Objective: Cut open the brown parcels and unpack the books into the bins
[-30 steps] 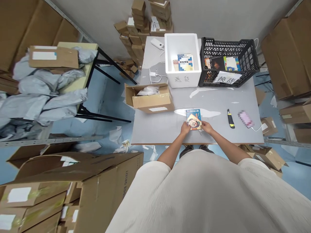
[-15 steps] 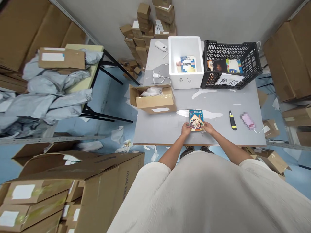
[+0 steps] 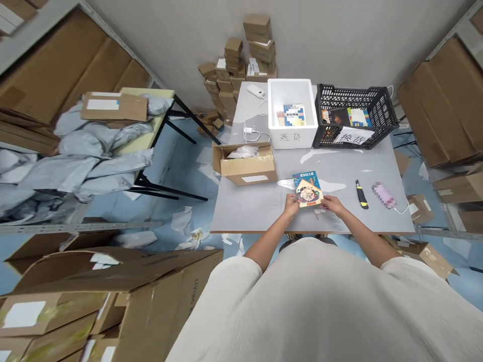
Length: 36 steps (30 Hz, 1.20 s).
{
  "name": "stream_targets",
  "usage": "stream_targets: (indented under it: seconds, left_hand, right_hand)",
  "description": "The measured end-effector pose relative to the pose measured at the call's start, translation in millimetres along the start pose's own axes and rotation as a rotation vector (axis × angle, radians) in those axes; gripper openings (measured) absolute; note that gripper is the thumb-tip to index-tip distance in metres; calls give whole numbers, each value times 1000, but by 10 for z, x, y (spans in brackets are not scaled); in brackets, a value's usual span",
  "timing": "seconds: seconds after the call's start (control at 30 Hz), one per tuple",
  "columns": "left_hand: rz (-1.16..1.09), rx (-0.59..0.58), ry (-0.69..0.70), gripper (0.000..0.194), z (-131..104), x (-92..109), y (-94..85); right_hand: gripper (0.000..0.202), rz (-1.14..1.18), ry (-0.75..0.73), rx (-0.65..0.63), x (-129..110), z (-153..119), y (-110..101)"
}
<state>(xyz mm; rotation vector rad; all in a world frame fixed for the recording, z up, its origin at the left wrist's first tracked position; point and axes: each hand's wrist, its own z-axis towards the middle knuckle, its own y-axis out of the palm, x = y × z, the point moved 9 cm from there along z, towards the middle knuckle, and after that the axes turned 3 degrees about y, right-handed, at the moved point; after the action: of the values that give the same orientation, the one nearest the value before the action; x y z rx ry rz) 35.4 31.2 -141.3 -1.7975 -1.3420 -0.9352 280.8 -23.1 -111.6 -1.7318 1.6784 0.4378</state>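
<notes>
Between my two hands is a small blue book [image 3: 308, 188] with a house-shaped picture on its cover, tilted slightly, near the front of the grey table [image 3: 249, 211]. My left hand [image 3: 292, 204] grips its lower left edge. At the lower right corner, my right hand [image 3: 332, 205] pinches the book with closed fingers. An opened cardboard box [image 3: 251, 176] with white wrapping inside lies to the left. A black and yellow box cutter [image 3: 361, 195] rests to the right of my right hand.
Behind stand a white foam box [image 3: 292, 138] and a black plastic crate [image 3: 381, 131], both with books inside. A phone [image 3: 384, 195] with a cable lies at the right. Grey parcels [image 3: 109, 168] fill the left side table. A large carton [image 3: 169, 291] stands at lower left.
The book has turned a little and tilts more in my hands. My right hand has shifted slightly right. The camera view has moved, so the surroundings appear lower.
</notes>
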Motion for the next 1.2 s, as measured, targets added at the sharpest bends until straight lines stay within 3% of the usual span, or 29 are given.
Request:
stream_targets:
  seconds: [0.07, 0.23, 0.5, 0.73, 0.97, 1.07, 1.2]
  left_hand:
    - [-23, -8, -6, 38, 19, 166, -46]
    - [-147, 31, 155, 36, 122, 815, -245]
    - [-202, 81, 152, 32, 434, 1478, -515]
    - [-361, 138, 189, 26, 815, 2041, -722]
    - [-444, 211, 193, 25, 1475, 2604, -930]
    - [-422, 263, 248, 37, 1694, 2807, -1022]
    - [-271, 297, 275, 54, 1797, 2781, -1057]
  right_hand:
    - [25, 83, -51, -17, -137, -49, -41]
    - [26, 344, -182, -31, -694, -73, -103]
    - [33, 489, -279, -10, -1643, 67, -90]
    - [36, 482, -337, 12, -2379, 452, -45]
    - [33, 483, -378, 33, -3123, 1012, 29]
    - [33, 530, -396, 3, -3310, 1167, 90]
    - [32, 510, -378, -59, -3266, 1261, 202]
